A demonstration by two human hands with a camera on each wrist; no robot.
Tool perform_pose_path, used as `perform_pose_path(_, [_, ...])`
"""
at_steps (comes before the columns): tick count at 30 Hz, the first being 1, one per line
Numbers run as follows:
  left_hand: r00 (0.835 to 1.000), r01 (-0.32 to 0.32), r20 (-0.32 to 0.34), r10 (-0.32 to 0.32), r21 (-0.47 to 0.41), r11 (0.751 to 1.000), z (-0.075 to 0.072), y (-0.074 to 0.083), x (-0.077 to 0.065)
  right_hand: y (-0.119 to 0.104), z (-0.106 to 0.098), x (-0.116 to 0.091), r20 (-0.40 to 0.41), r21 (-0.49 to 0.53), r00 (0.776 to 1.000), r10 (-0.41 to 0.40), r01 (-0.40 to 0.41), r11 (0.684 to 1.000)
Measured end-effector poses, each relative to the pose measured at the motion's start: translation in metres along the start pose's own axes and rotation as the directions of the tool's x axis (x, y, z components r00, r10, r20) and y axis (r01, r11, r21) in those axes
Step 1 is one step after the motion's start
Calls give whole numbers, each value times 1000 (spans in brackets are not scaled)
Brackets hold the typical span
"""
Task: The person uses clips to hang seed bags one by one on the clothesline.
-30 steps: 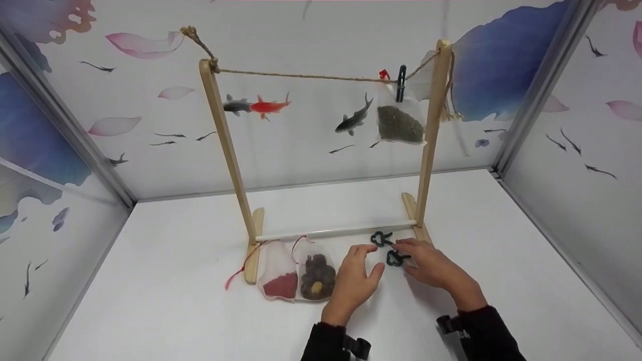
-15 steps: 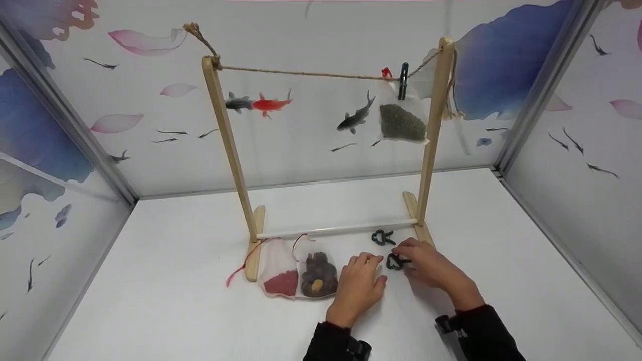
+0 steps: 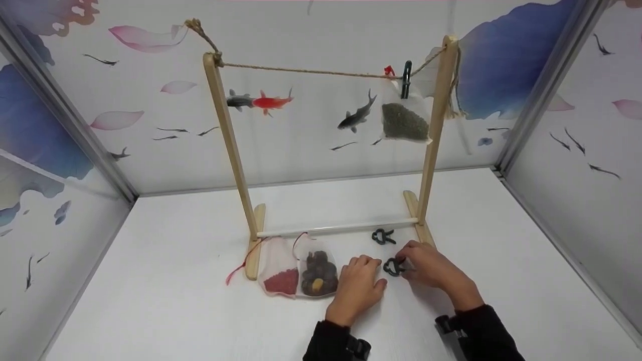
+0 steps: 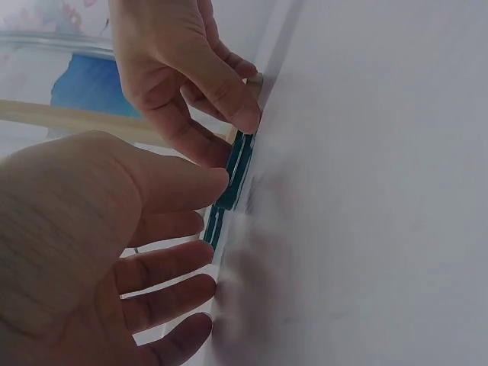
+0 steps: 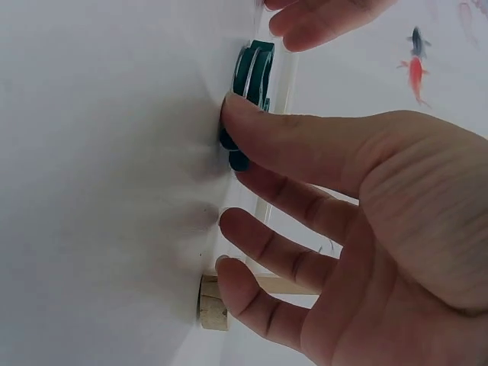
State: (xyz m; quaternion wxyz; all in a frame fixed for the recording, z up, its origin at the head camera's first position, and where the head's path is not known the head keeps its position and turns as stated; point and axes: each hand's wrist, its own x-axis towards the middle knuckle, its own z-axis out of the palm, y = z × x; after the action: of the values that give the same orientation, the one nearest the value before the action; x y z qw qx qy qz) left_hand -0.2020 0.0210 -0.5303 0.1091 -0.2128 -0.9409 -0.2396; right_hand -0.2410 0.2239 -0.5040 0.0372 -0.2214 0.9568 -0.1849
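Where the wooden rack (image 3: pixel 231 145) stands, head view: smooth flat posts with rounded tops, joined low down by a round white rod (image 3: pixel 341 228), on a glossy white table (image 3: pixel 175 281).
Twine (image 3: pixel 311 71): coarse and brown, strung between the rack's post tops, dipping toward its right post.
Hanging clip (image 3: pixel 407 80): dark and slim, upright on the twine beside the rack's right post.
Hanging bag (image 3: pixel 405 122): sheer white, packed with fine greenish-brown grains, below that clip.
Red bag (image 3: pixel 281 282) and lump bag (image 3: pixel 318 274): sheer pouches side by side near the rack's left foot, with red cords; one holds fine red grains, the other rounded dark lumps and a yellow piece.
Farther clip (image 3: pixel 382 236): dark, with a rounded loop and two prongs, just before the rack's rod.
Nearer clip (image 3: pixel 391 267): likewise curved, in front of the rack's right foot, pinched by the right hand (image 3: pixel 426 268).
Left hand (image 3: pixel 356 288): in front of the rack, fingers relaxed and holding nothing.
Left wrist view: left thumb at the green plastic clip; contact unclear. The rack's pale wood runs behind.
Right wrist view: thumb and forefinger grip the clip, other fingers loose beside the rack's grainy foot.
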Motion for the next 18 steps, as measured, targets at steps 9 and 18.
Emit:
perform_pose_path(9, [1000,-12,23,12,-2,1000,-1,-1,-1,-1,-2,-2,-28,-23,996,-80,79,997])
perform_pose_path(18, [997,-11,77,31,-249,968,-16,-11,4,-8,-10,-2,-62,21,988,-139,140,990])
